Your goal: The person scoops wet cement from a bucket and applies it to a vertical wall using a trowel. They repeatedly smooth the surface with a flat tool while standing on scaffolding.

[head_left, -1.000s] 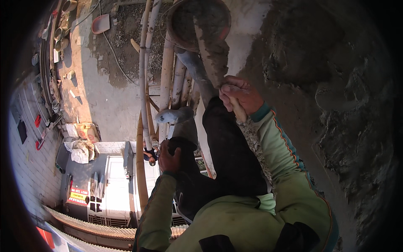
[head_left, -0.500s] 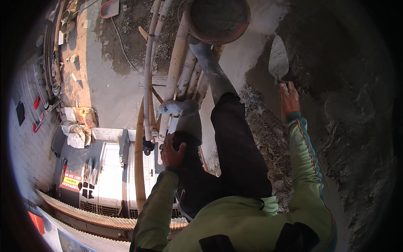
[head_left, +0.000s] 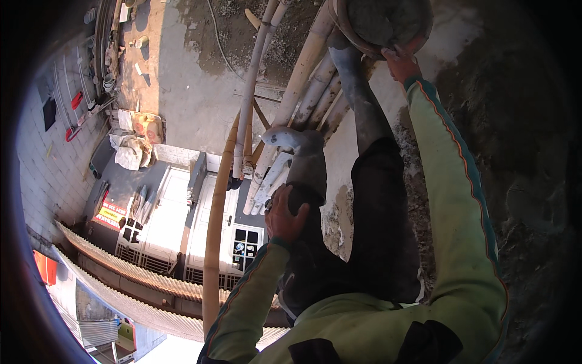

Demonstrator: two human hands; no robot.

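Observation:
My right hand (head_left: pixel 401 65) is closed on the near rim of a round, mortar-smeared bucket (head_left: pixel 381 21) at the top; no trowel can be made out. My left hand (head_left: pixel 285 215) rests with fingers apart on my dark-trousered left knee. Beneath me several bamboo poles (head_left: pixel 310 45) form a support, with my grey boots (head_left: pixel 351 70) over them. Wet, rough mortar (head_left: pixel 509 182) covers the surface along my right side.
Far below are a concrete yard (head_left: pixel 194 115), white doors (head_left: pixel 170 206), sacks (head_left: pixel 132 151) and a block wall (head_left: pixel 54 170). A person (head_left: pixel 235 181) shows partly behind the poles. Corrugated roof edges (head_left: pixel 151 273) run along the lower left.
My right hand has moved from the mortar surface to the bucket rim, and the trowel it held has gone from view. The view has shifted, placing bucket and legs farther right.

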